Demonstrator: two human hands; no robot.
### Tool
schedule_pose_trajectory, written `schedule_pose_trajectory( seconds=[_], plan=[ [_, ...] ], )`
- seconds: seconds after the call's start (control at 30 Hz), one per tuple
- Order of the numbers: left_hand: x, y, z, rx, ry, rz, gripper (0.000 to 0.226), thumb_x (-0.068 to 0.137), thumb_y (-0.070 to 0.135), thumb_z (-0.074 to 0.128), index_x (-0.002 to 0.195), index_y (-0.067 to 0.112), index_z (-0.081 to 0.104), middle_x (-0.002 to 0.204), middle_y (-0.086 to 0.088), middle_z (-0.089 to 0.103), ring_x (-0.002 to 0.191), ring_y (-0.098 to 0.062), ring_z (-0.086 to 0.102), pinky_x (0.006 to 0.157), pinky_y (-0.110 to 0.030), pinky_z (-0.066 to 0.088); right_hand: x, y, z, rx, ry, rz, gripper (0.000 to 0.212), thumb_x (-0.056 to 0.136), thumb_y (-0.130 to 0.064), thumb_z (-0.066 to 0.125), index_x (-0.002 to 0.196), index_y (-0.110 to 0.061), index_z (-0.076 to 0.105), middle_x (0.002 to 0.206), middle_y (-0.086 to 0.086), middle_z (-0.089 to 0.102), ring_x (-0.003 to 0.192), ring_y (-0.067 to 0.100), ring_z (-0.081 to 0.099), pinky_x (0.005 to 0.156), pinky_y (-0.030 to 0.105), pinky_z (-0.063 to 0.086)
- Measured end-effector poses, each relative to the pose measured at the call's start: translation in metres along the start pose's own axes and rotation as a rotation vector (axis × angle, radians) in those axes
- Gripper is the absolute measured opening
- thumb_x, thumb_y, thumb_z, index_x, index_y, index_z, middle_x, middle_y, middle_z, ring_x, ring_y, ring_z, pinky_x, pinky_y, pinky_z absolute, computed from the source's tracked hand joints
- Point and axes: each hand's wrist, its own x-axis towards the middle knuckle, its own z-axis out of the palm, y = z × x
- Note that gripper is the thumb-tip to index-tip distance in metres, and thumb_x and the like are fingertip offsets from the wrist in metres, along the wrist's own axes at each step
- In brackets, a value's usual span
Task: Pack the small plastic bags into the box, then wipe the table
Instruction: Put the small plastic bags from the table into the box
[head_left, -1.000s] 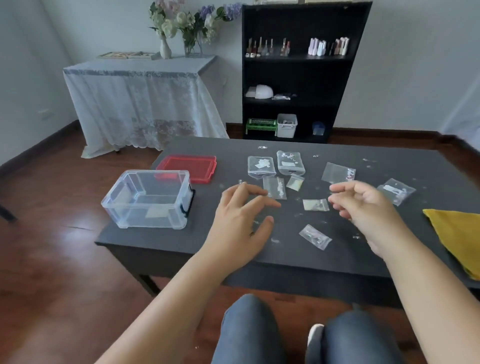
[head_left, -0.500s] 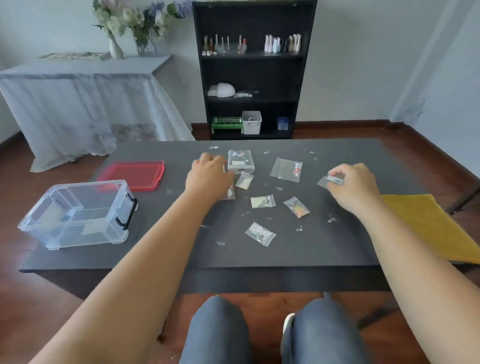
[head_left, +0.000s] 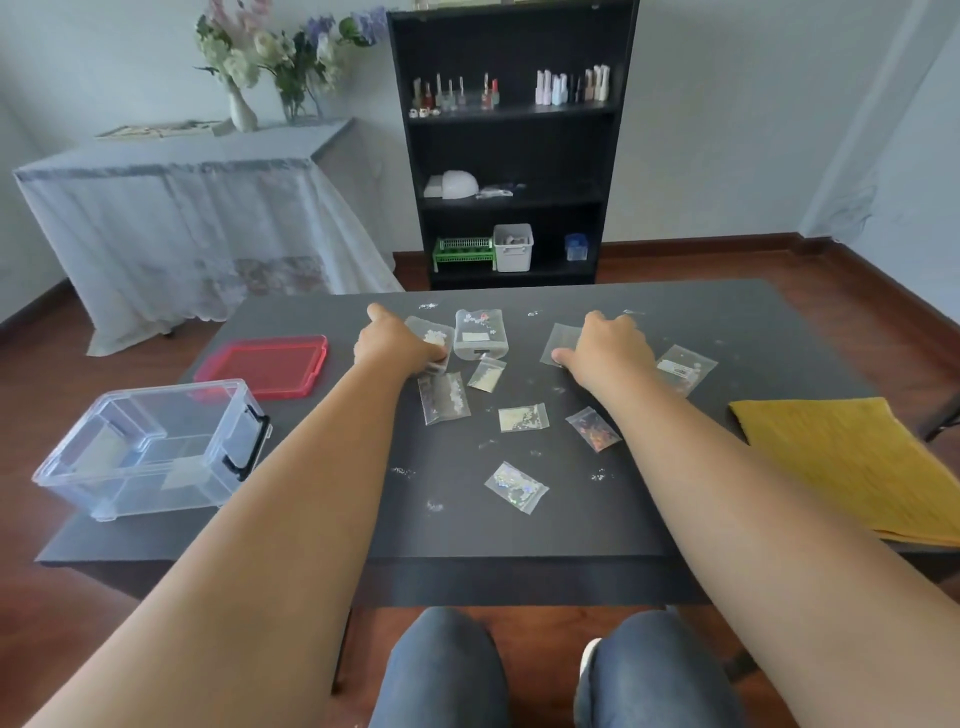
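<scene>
Bags gathered at the far side of the table.
Left hand is seen pinching one bag beside the box; right hand lies flat on another bag, nothing held. Light, slippery film is expected; an edge is best pinched.

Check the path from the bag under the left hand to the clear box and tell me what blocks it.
Nothing visible blocks it. The left hand is on a bag; the box stands open to its left, nearer the table's front edge. The red lid lies flat behind the box, off the direct line.
</scene>
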Motion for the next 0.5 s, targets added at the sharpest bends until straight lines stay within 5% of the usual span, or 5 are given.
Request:
schedule_pose_trajectory(
  seconds=[0.17, 0.27, 0.37, 0.5],
  plan=[
    [0.002, -0.005, -0.002, -0.258, 0.067, 0.097, 0.062, 0.077, 0.016, 0.07, 0.129, 0.018, 0.035, 0.114, -0.01, 0.053, 0.087, -0.025, 0.056, 0.059, -0.031, 0.048, 0.007, -0.005, -0.007, 0.248, -0.079, 0.153, 0.061, 0.077, -0.029, 0.078, 0.122, -0.014, 0.04, 0.112, 0.015, 0.058, 0.1, 0.036, 0.058, 0.066, 0.037, 0.045],
    [0.0, -0.011, -0.01, -0.336, 0.12, 0.147, 0.057, 0.08, 0.015, 0.066, 0.129, 0.024, 0.039, 0.108, -0.006, 0.054, 0.073, -0.018, 0.058, 0.049, -0.026, 0.042, 0.008, -0.007, -0.003, 0.326, -0.052, 0.139, 0.048, 0.079, -0.01, 0.07, 0.119, -0.017, 0.043, 0.108, 0.012, 0.057, 0.094, 0.032, 0.058, 0.067, 0.036, 0.047],
    [-0.008, -0.016, -0.026, -0.358, 0.136, 0.183, 0.051, 0.079, 0.016, 0.066, 0.124, 0.027, 0.044, 0.101, -0.006, 0.058, 0.069, -0.018, 0.063, 0.056, -0.032, 0.055, 0.004, -0.006, 0.006, 0.403, 0.012, 0.017, 0.035, 0.081, 0.003, 0.057, 0.104, -0.021, 0.046, 0.1, 0.007, 0.056, 0.077, 0.024, 0.054, 0.054, 0.031, 0.042],
    [-0.025, -0.025, -0.059, -0.402, 0.132, 0.269, 0.039, 0.075, 0.02, 0.066, 0.111, 0.031, 0.056, 0.097, -0.004, 0.062, 0.076, -0.025, 0.067, 0.069, -0.043, 0.06, -0.003, -0.002, 0.01, 0.579, 0.02, -0.073, 0.046, 0.077, 0.002, 0.061, 0.109, -0.026, 0.044, 0.095, 0.003, 0.054, 0.071, 0.017, 0.055, 0.046, 0.027, 0.04]
  ],
)
